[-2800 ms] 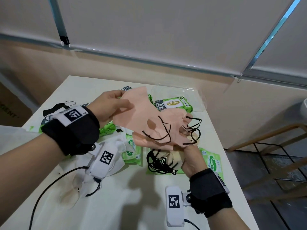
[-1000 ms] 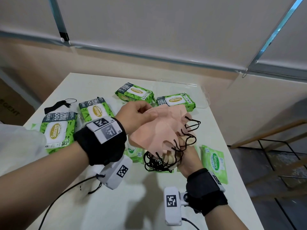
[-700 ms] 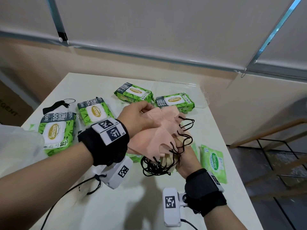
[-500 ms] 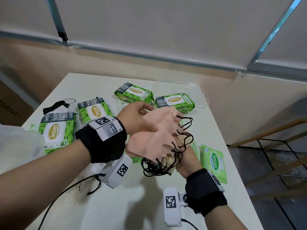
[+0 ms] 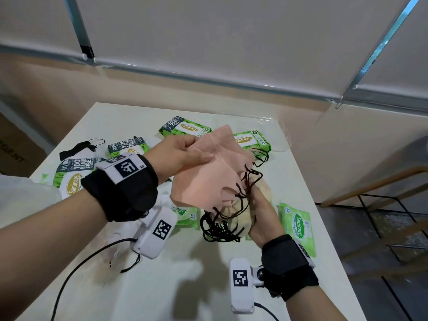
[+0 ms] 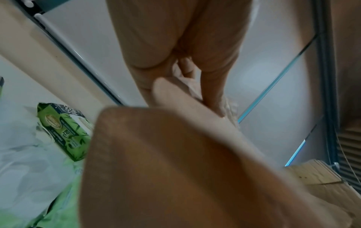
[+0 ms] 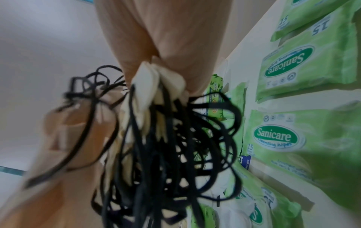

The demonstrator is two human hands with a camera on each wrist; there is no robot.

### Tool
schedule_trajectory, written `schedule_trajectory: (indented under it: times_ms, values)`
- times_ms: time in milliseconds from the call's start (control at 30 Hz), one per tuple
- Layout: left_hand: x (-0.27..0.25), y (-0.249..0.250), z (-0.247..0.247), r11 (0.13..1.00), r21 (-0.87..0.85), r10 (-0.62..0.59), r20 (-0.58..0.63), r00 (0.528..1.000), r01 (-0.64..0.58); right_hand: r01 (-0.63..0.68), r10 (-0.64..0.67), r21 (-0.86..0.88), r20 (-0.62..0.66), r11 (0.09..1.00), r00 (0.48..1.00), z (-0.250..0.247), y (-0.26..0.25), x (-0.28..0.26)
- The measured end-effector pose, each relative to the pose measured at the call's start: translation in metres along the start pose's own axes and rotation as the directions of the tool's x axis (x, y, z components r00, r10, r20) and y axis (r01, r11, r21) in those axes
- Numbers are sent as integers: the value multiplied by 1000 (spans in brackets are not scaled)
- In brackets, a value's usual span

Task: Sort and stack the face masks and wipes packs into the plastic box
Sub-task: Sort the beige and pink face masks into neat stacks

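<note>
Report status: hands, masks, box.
Left hand pinches pink mask. Right hand grips mask bundle. Wipes packs loose on table; clear box behind, unobstructed.

We count four big dark-topped wipes packs: one (image 5: 74, 179) at the left edge of the worktop, one (image 5: 126, 147) beside it, one (image 5: 185, 128) farther back, and one (image 5: 251, 141) by the clear plastic box (image 5: 281, 137), the only box. Small light-green packs number at least two (image 5: 297, 225) (image 5: 186, 215). One black mask (image 5: 77, 148) lies apart; the held peach masks (image 5: 208, 179) and their black loops (image 5: 220, 230) are too bunched to count
</note>
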State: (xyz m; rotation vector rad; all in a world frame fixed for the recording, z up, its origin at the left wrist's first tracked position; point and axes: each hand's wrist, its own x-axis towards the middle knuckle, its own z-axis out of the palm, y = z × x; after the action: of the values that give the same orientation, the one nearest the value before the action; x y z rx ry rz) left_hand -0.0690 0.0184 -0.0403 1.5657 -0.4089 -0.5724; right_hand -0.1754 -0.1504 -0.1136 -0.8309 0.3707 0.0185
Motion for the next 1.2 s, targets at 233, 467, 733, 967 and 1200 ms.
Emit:
schedule_trajectory:
  times_ms: [233, 467, 733, 967, 1200]
  values:
    - [-1, -2, 7, 979, -186, -72, 47, 996, 79, -19, 20, 43, -8, 999, 1000, -1, 3, 5]
    - [-4, -19, 27, 986, -25, -161, 51, 986, 163, -4, 2, -42, -59, 999, 998, 0, 6, 4]
    - [-5, -8, 26, 998, -56, -27, -73, 997, 23, -5, -12, -108, -151, 994, 988, -2, 2, 6]
    - [-8, 11, 1, 997, -14, 73, -5, 997, -73, 37, -44, -52, -128, 998, 991, -14, -9, -2]
    - [-8, 14, 1, 952, -297, 60, -52, 997, -73, -10, 5, -38, -127, 999, 992, -13, -9, -8]
